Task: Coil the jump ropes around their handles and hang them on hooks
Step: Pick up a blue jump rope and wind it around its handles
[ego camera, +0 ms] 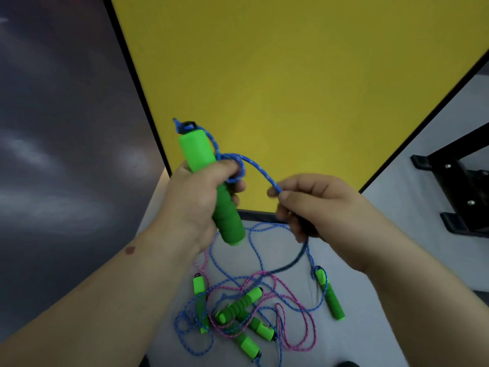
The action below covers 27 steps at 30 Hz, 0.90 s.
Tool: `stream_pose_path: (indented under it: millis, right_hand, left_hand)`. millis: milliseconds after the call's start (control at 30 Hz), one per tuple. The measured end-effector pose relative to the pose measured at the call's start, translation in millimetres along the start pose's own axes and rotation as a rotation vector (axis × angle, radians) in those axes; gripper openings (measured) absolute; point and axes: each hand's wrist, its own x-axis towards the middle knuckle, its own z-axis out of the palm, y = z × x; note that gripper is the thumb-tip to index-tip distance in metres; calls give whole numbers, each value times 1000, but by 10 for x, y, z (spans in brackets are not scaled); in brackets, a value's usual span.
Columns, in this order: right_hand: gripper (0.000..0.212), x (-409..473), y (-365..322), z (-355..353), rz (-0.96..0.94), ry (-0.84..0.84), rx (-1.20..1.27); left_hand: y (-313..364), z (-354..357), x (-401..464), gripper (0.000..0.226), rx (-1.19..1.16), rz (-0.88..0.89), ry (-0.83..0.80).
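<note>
My left hand grips a green foam handle held upright and tilted, its black cap on top. A blue rope runs from the cap down around the handle and arcs right to my right hand, which pinches it between thumb and fingers. The rope then drops to the floor. Below lies a tangle of blue and pink ropes with several green handles. One handle lies apart at the right. No hooks are in view.
A yellow panel with a black frame stands ahead. A dark grey wall fills the left. A black metal stand sits on the pale floor at the right.
</note>
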Motion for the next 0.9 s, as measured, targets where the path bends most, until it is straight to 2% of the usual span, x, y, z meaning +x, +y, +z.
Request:
stream_pose_path:
  millis: [67, 100, 200, 300, 400, 500, 667, 767, 833, 900]
  right_hand:
    - [22, 12, 25, -52, 45, 36, -50]
    - [23, 30, 42, -51, 40, 109, -21]
    - [16, 78, 57, 60, -45, 311, 39]
    - [10, 46, 31, 230, -126, 303, 109]
    - [12, 24, -9, 251, -60, 260, 268]
    - [14, 29, -21, 205, -10, 237, 349]
    - [13, -3, 0, 257, -114, 306, 388]
    - [18, -9, 28, 244, -224, 410, 184]
    - [17, 26, 78, 198, -250, 462, -8]
    - [9, 56, 123, 155, -95, 298, -53]
  left_hand:
    - [41, -77, 73, 11, 13, -50, 75]
    - [37, -91, 73, 12, 61, -80, 45]
    - [-87, 4, -53, 25, 139, -206, -218]
    - [-221, 111, -172, 20, 285, -145, -392]
    - [-258, 93, -174, 24, 227, -170, -467]
    - [-267, 80, -174, 29, 180, -180, -446]
    - [-301, 122, -185, 16, 334, 8, -450]
    - [-265, 119, -157, 24, 347, 18, -382]
    - [-203, 116, -126, 29, 241, -11, -277]
    - [-91, 102, -96, 15, 105, -29, -206]
